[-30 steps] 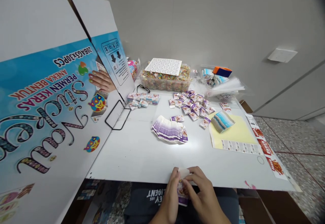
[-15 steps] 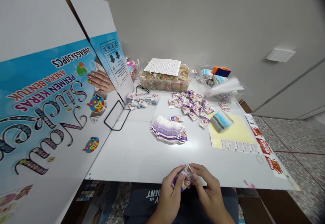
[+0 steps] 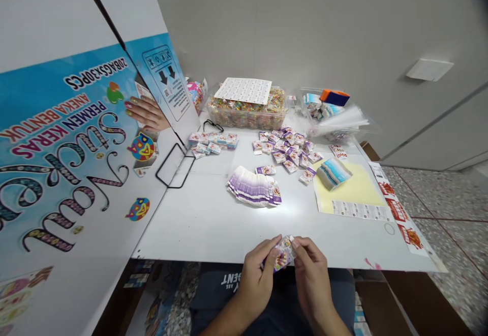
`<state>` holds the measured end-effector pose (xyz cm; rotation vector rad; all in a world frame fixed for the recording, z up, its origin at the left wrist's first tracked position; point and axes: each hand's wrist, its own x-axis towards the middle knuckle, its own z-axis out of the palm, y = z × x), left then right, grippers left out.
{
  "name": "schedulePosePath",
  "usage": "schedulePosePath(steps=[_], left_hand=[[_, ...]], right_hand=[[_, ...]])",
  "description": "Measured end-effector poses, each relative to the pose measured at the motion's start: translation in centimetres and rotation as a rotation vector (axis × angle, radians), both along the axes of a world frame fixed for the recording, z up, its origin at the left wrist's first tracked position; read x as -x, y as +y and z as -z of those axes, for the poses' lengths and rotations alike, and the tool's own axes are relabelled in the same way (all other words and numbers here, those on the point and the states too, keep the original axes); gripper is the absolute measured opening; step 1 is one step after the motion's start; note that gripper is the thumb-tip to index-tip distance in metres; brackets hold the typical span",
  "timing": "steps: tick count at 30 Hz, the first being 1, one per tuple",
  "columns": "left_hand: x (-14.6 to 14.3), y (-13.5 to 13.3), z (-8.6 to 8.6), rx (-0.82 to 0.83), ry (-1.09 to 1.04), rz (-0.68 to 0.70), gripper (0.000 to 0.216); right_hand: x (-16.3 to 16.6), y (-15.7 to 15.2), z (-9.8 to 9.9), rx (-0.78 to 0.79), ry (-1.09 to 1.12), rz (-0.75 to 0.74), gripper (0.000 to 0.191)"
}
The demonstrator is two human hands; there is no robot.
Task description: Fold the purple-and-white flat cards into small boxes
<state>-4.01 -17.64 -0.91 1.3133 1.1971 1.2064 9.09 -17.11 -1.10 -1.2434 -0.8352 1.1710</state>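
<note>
At the table's front edge, a small purple-and-white printed box (image 3: pixel 281 262) is between my two hands. My left hand (image 3: pixel 254 272) is closed around its left side, the thumb lying along the printed face. Pinched fingers of my right hand (image 3: pixel 313 270) touch the box's upper right corner. Something clear with bright coloured specks (image 3: pixel 286 244) shows at the upper end of the box, partly hidden by my fingers. Ahead lies a fanned stack of flat purple-and-white boxes (image 3: pixel 252 187), with a single box (image 3: pixel 266 170) just behind it.
Behind the stack lies a pile of small purple boxes (image 3: pixel 290 154). A clear tub (image 3: pixel 247 117) of colourful packets stands at the back under a printed sheet (image 3: pixel 244 90). A large printed carton (image 3: pixel 87 122) borders the left; a blue-and-white bundle (image 3: pixel 333 174) lies on yellow paper (image 3: pixel 356 188) at right.
My right fingers have shifted to the box's upper right corner, and more of the clear speckled thing shows there. My left hand keeps its hold. The view has tilted slightly.
</note>
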Motion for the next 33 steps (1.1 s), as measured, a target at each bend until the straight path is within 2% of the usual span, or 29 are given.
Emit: schedulePosePath(steps=[4, 6, 8, 11, 14, 15, 16, 18, 22, 26, 29, 33], left_hand=[[0.2, 0.1, 0.6, -0.044, 0.018, -0.005, 0.034], [0.3, 0.1, 1.0, -0.014, 0.031, -0.054, 0.036], [0.4, 0.3, 1.3, 0.028, 0.048, -0.078, 0.036], [0.4, 0.8, 1.9, 0.080, 0.043, -0.041, 0.039], [0.2, 1.3, 2.9, 0.086, -0.016, -0.131, 0.046], [0.2, 1.4, 3.4, 0.069, -0.032, -0.185, 0.045], [0.2, 1.6, 3.8, 0.060, -0.040, -0.224, 0.043], [0.1, 1.7, 4.5, 0.050, -0.047, -0.248, 0.038], [0.2, 1.6, 5.1, 0.049, -0.042, -0.215, 0.035], [0.0, 1.5, 5.2, 0.043, 0.029, -0.196, 0.032], [-0.1, 1.4, 5.4, 0.028, 0.114, -0.154, 0.032], [-0.2, 1.3, 5.3, 0.035, 0.204, -0.135, 0.033]], right_hand=[[0.5, -1.4, 1.2, -0.207, -0.323, 0.064, 0.016], [0.4, -1.5, 1.7, -0.311, -0.446, 0.011, 0.022], [0.2, -1.1, 1.9, -0.292, -0.467, -0.084, 0.027], [-0.4, 0.7, 1.6, -0.064, -0.348, -0.138, 0.027], [-1.2, 3.7, 1.2, 0.102, -0.093, 0.038, 0.042], [-1.6, 4.9, 1.1, 0.096, 0.033, 0.097, 0.047], [-2.2, 6.0, 1.2, 0.064, 0.158, 0.093, 0.049], [-3.5, 8.2, 1.5, 0.009, 0.240, 0.053, 0.045], [-6.1, 10.8, 2.6, 0.026, -0.165, -0.075, 0.044], [-6.6, 11.7, 3.1, -0.018, -0.340, -0.237, 0.041], [-5.7, 12.8, 3.0, -0.143, -0.512, -0.383, 0.051], [-4.6, 14.8, 2.9, -0.347, -0.911, -0.587, 0.068]])
